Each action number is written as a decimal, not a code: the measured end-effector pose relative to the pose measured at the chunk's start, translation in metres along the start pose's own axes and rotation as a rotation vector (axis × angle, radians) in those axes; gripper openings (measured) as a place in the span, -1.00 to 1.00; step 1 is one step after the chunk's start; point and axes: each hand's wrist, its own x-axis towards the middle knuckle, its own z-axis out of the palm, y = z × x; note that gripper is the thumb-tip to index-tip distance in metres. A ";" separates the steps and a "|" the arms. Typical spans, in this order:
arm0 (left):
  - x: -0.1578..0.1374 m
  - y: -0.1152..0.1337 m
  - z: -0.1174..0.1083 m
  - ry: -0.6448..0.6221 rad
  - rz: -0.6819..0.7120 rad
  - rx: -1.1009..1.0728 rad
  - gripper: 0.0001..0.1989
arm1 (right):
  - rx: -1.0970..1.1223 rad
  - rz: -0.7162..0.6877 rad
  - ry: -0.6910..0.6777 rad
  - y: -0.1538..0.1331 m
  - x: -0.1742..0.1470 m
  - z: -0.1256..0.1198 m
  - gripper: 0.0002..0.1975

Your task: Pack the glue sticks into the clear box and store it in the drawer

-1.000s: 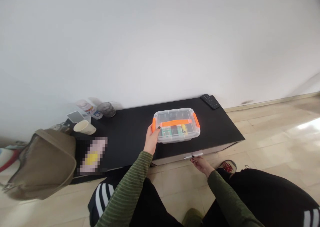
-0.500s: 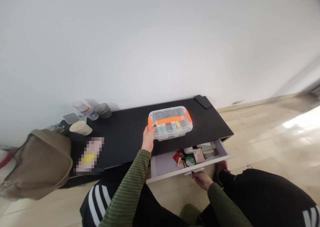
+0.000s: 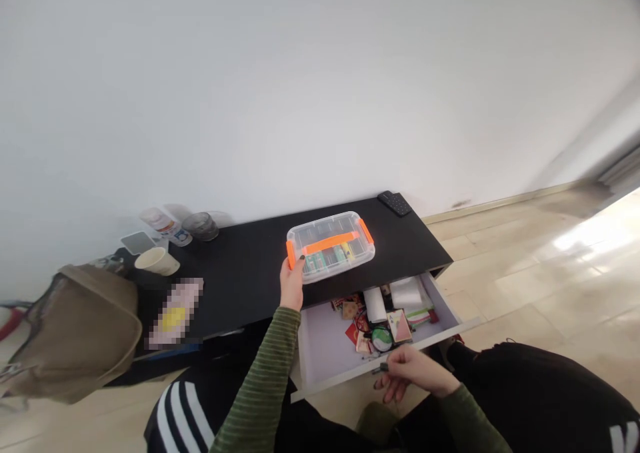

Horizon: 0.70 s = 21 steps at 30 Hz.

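Observation:
My left hand (image 3: pixel 291 285) grips the left end of a clear plastic storage box (image 3: pixel 330 247) with an orange handle and orange latches. Its lid is on, and green and yellow items show through. The box is over the black cabinet top; I cannot tell whether it touches it. In front, my right hand (image 3: pixel 407 370) is at the drawer handle (image 3: pixel 379 370), thumb and forefinger together against it, the other fingers hanging loosely. The pulled-out drawer (image 3: pixel 320 346) holds playing cards (image 3: pixel 399 325), a round green-and-white item (image 3: pixel 381 338), a white item (image 3: pixel 375 305) and other small things.
A black keypad-like object (image 3: pixel 395 202) lies at the cabinet's back right corner. To the left stand a paper cup (image 3: pixel 157 261), a glass (image 3: pixel 200 226) and a spray bottle (image 3: pixel 167 226). A brown bag (image 3: pixel 83 333) sits at the left end. My knees flank the drawer.
The drawer has come further out toward me, and more of its contents show. My right hand has turned at its handle. The box has tipped slightly, showing more of its lid.

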 end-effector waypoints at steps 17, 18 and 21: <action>-0.168 -0.030 -0.054 0.091 -0.158 0.104 -0.45 | 0.029 -0.424 0.379 -0.071 0.008 -0.015 -0.37; -0.174 -0.033 -0.057 0.089 -0.165 0.115 -0.44 | 0.030 -0.418 0.361 -0.066 0.004 -0.015 -0.38; -0.187 -0.044 -0.066 0.085 -0.172 0.179 -0.41 | 0.045 -0.404 0.325 -0.048 0.000 -0.019 -0.39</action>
